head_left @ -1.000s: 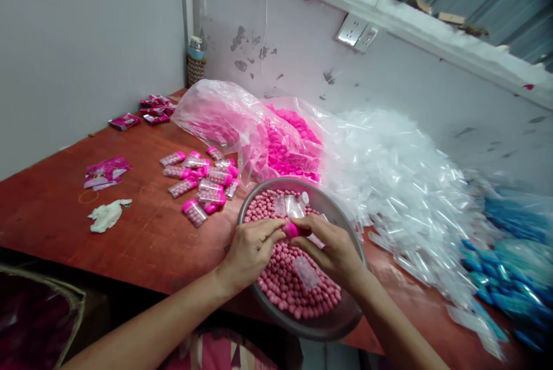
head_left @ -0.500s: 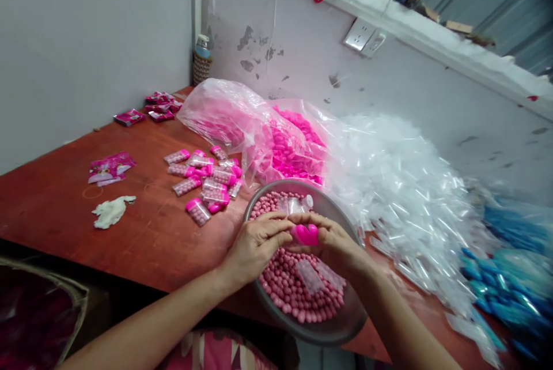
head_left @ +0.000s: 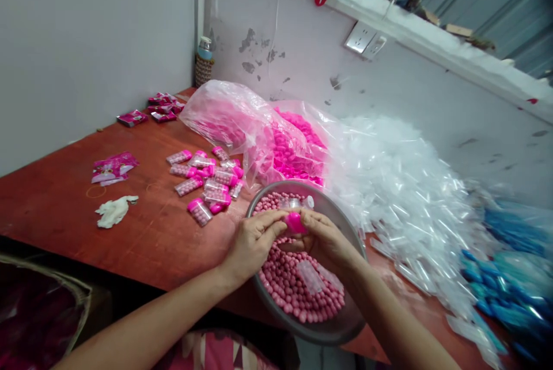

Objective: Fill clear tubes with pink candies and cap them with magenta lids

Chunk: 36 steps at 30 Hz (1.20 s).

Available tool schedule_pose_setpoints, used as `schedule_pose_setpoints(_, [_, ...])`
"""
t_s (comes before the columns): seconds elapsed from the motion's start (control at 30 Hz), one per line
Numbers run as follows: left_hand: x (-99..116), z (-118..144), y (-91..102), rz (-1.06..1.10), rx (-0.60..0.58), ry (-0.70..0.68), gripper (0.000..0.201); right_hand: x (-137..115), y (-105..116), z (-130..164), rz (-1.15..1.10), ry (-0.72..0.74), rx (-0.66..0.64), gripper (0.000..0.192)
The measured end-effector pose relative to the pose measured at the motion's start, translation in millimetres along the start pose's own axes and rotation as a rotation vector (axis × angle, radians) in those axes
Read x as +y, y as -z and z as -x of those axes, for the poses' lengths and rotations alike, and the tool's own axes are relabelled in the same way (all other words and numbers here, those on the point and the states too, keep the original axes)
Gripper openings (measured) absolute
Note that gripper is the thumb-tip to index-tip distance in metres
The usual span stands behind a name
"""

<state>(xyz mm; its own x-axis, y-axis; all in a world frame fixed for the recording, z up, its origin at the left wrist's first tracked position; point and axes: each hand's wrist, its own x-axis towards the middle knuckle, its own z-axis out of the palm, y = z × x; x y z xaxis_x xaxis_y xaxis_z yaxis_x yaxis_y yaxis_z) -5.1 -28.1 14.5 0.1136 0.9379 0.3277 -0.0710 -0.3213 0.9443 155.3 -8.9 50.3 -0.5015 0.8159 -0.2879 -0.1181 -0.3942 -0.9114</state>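
Observation:
Over the bowl, a bright pink cap (head_left: 295,223) sits between my two hands. My left hand (head_left: 253,240) is closed, its thumb and fingertips pinching the cap's left side. On the other side, my right hand (head_left: 329,237) has its thumb and index finger against the cap, the lower fingers curled beneath. Whether a clear tube is under the cap is hidden by the fingers. Below lies a grey bowl (head_left: 356,318) full of pink beads (head_left: 287,289). A clear tube (head_left: 310,276) rests on the beads, and a small clear container with a white cap (head_left: 310,202) lies near the far rim.
Left of the bowl lie several bead-filled tubes with pink caps (head_left: 201,211). Behind is a plastic bag (head_left: 224,105) of pink caps; a heap of clear tubes (head_left: 401,185) spreads rightward. Blue pieces (head_left: 496,283), pink packets (head_left: 113,167) and white scrap (head_left: 114,210) also lie on the red table (head_left: 155,255).
The cap has turned between my fingers, from a two-lobed outline to one rounded shape. Both hands have shifted slightly, and my right fingers have moved lower around it.

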Motion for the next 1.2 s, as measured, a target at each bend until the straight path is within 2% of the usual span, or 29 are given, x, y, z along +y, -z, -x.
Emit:
schedule_pose_setpoints(0.07, [4, -12, 10.2, -0.031, 0.065, 0.012, 0.028, -11, 7, -4, 0.113, 0.063, 0.031, 0.04])
schedule_pose_setpoints(0.13, [6, -27, 26.9, -0.126, 0.171, -0.024, 0.033, -18, 19, -8, 0.295, 0.166, 0.12, 0.039])
schedule_pose_setpoints(0.2, [6, -39, 44.3, -0.268, 0.282, -0.088, 0.039, -19, 33, -13, 0.585, 0.252, 0.23, 0.032])
schedule_pose_setpoints(0.27, [3, -43, 54.8, -0.391, 0.331, -0.13, 0.042, -14, 44, -20, 0.967, 0.328, 0.292, 0.023])
schedule_pose_setpoints(0.33, [-1, -38, 53.8, -0.441, 0.296, -0.146, 0.038, -5, 51, -28, 1.362, 0.412, 0.253, 0.023])
schedule_pose_setpoints(0.4, [-7, -27, 42.9, -0.427, 0.216, -0.153, 0.032, 2, 53, -36, 1.694, 0.477, 0.142, 0.035])
schedule_pose_setpoints(0.47, [-14, -16, 28.4, -0.407, 0.138, -0.168, 0.029, 6, 54, -44, 1.924, 0.487, 0.038, 0.043])
schedule_pose_setpoints(0.53, [-22, -8, 16.5, -0.436, 0.081, -0.193, 0.029, 7, 55, -51, 2.042, 0.471, -0.009, 0.043])
schedule_pose_setpoints(0.67, [-34, -5, 9.1, -0.553, 0.014, -0.21, 0.027, 2, 63, -55, 1.999, 0.49, 0.017, 0.023])
schedule_pose_setpoints(0.73, [-36, -6, 10.3, -0.603, -0.002, -0.21, 0.028, -1, 64, -50, 1.842, 0.509, 0.127, 0.013])
schedule_pose_setpoints(0.8, [-34, -7, 10.7, -0.669, -0.007, -0.225, 0.028, -3, 59, -42, 1.496, 0.454, 0.265, 0.014])
schedule_pose_setpoints(0.87, [-29, -7, 9.1, -0.711, -0.017, -0.251, 0.032, -2, 48, -32, 1.012, 0.33, 0.314, 0.019])
schedule_pose_setpoints(0.93, [-24, -8, 5.9, -0.694, -0.034, -0.274, 0.043, 1, 34, -23, 0.597, 0.204, 0.253, 0.024])
schedule_pose_setpoints(1.0, [-20, -7, 2.8, -0.619, -0.038, -0.265, 0.046, 6, 22, -16, 0.347, 0.14, 0.18, 0.028])
schedule_pose_setpoints(1.07, [-16, -7, 1.4, -0.528, -0.034, -0.222, 0.038, 10, 15, -10, 0.329, 0.135, 0.129, 0.026])
schedule_pose_setpoints(1.1, [-15, -7, 1.4, -0.488, -0.04, -0.201, 0.034, 10, 14, -8, 0.418, 0.155, 0.11, 0.023])
schedule_pose_setpoints(1.2, [-11, -7, 3.4, -0.432, -0.078, -0.177, 0.029, 2, 20, -1, 0.873, 0.271, 0.05, 0.021])
